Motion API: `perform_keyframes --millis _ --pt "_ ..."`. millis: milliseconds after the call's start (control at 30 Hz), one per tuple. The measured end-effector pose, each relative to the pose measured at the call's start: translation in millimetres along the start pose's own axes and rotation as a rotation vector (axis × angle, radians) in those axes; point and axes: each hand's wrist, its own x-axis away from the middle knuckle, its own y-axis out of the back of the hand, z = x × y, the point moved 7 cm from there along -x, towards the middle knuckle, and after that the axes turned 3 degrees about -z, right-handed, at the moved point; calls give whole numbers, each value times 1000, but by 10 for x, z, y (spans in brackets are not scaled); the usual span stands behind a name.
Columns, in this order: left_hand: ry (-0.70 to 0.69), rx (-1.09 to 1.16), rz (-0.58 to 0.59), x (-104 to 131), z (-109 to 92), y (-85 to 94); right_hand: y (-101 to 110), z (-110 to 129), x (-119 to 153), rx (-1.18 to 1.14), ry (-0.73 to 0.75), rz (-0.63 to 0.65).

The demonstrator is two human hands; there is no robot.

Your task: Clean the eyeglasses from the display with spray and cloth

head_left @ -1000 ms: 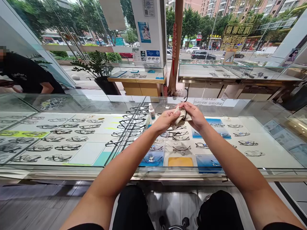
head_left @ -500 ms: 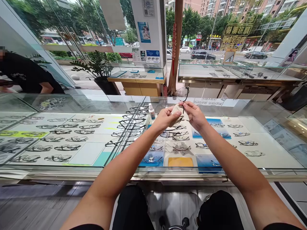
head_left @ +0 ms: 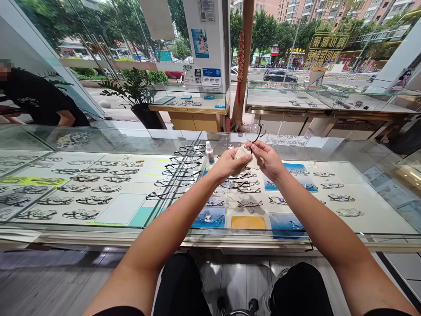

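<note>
My left hand (head_left: 229, 164) is closed on a pale cream cloth (head_left: 242, 153) above the glass counter. Close beside it, my right hand (head_left: 267, 158) pinches a pair of glasses (head_left: 255, 131) with a thin dark frame. The lenses stick up beyond my fingers, and part of the frame is hidden by the cloth and fingers. A small white spray bottle (head_left: 209, 153) stands on the counter just left of my hands. A row of dark glasses (head_left: 183, 173) lies on the glass top, left of my left forearm.
Under the glass of the display counter (head_left: 388, 219) lie several rows of glasses and a yellow cloth (head_left: 247, 222). At the far left a person in black (head_left: 39, 96) leans over. A potted plant (head_left: 144, 112) and more showcases (head_left: 296, 94) stand beyond.
The glasses have turned slightly, so both the lens and rim now show more to the right and lower. Both hands stay close together on cloth and frame. The view has shifted slightly.
</note>
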Motion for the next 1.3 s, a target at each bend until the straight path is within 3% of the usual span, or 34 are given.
perform_keyframes --millis 167,467,700,967,1300 --pt "-44 -15 -28 16 -33 -16 -38 14 23 -23 -10 13" --pt "-259 -73 -170 -29 -62 97 -108 5 30 14 44 18" --pt "-376 -220 -161 -32 -133 95 -78 49 29 17 38 11" --pt "-214 -214 41 -8 -53 0 12 92 -34 30 42 3" --pt "-328 -307 -120 6 -88 60 -34 13 -12 38 12 -9"
